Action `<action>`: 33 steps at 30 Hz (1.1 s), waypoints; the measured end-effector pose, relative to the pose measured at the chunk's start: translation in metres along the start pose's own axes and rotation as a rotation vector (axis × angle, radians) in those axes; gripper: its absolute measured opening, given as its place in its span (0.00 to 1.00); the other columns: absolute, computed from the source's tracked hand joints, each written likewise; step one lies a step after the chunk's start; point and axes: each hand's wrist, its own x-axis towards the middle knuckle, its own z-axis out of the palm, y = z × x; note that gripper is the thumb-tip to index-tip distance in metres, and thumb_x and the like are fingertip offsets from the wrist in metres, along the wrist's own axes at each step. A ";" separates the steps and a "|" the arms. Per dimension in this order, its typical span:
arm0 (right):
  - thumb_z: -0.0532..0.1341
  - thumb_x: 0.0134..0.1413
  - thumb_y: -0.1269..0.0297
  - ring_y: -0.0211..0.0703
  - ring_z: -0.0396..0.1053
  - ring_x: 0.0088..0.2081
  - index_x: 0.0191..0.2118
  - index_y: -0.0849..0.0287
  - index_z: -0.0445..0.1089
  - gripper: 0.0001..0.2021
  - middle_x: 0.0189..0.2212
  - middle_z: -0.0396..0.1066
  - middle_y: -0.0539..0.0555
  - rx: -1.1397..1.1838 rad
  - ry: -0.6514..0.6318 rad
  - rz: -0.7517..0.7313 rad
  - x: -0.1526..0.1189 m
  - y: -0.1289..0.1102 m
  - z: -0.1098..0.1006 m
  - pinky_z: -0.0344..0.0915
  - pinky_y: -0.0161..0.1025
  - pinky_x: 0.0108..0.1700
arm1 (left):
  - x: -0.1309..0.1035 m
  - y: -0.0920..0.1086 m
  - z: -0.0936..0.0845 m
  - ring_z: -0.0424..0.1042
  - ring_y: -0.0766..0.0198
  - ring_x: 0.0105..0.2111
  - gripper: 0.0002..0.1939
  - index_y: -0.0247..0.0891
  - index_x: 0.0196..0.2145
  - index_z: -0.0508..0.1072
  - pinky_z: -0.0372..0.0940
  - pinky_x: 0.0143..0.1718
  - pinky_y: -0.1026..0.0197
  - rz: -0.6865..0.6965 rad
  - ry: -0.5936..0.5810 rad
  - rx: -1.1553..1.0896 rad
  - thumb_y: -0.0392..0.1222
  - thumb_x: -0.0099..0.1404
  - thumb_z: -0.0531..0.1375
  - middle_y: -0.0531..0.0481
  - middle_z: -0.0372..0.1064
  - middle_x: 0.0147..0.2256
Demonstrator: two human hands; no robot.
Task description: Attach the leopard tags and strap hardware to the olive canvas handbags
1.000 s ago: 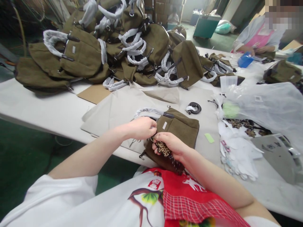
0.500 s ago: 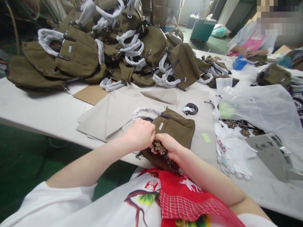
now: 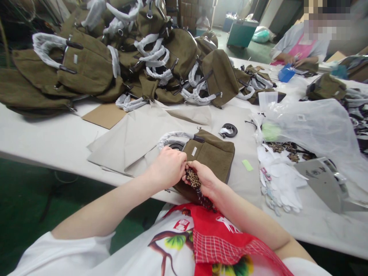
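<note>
An olive-brown handbag (image 3: 215, 153) lies on the table edge in front of me, its handle (image 3: 172, 136) wrapped in white film. Over its near side, my right hand (image 3: 202, 178) is closed on a leopard-print charm (image 3: 193, 178) with a dark strap trailing down toward my apron. My left hand (image 3: 169, 165) is closed and meets the right one at the charm's upper end, by the bag's handle. What the left fingertips pinch is hidden. A coiled black strap (image 3: 176, 146) shows just behind the left hand.
Olive bags (image 3: 89, 69) are heaped along the back. A coiled strap (image 3: 229, 130) and a green slip (image 3: 247, 165) lie right of the bag. Farther right are a clear plastic bag (image 3: 316, 119), white tags (image 3: 283, 176) and leopard-print charms (image 3: 276, 147). A co-worker (image 3: 301, 50) sits across the table.
The view has shifted slightly, so the scene sits a little farther left. Both hands stay together at the charm, with only a slight change in the fingers.
</note>
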 end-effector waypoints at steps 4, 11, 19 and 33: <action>0.53 0.57 0.70 0.34 0.66 0.17 0.26 0.62 0.64 0.09 0.17 0.68 0.52 0.025 -0.010 0.027 -0.001 -0.002 -0.001 0.63 0.28 0.18 | 0.000 -0.002 -0.002 0.73 0.54 0.34 0.11 0.36 0.28 0.70 0.59 0.41 0.51 0.020 -0.005 -0.008 0.37 0.66 0.51 0.45 0.74 0.30; 0.53 0.58 0.70 0.34 0.65 0.17 0.28 0.62 0.64 0.09 0.18 0.69 0.52 -0.017 -0.034 0.059 -0.001 -0.002 -0.001 0.63 0.28 0.18 | 0.000 -0.008 0.001 0.74 0.53 0.37 0.11 0.35 0.33 0.74 0.61 0.43 0.51 0.047 -0.011 -0.053 0.36 0.65 0.52 0.44 0.75 0.33; 0.58 0.60 0.70 0.35 0.69 0.20 0.32 0.65 0.69 0.07 0.21 0.72 0.53 -0.178 -0.107 0.064 0.000 -0.011 -0.013 0.67 0.29 0.22 | 0.004 -0.017 0.002 0.74 0.57 0.40 0.14 0.38 0.39 0.78 0.64 0.44 0.58 0.009 -0.105 -0.258 0.37 0.66 0.51 0.46 0.78 0.38; 0.52 0.61 0.69 0.34 0.66 0.18 0.29 0.63 0.66 0.10 0.18 0.68 0.51 -0.140 -0.144 0.228 -0.002 -0.017 -0.018 0.64 0.28 0.19 | -0.002 -0.029 0.009 0.74 0.64 0.38 0.14 0.39 0.40 0.77 0.64 0.41 0.65 -0.038 -0.144 -0.525 0.39 0.64 0.52 0.51 0.78 0.39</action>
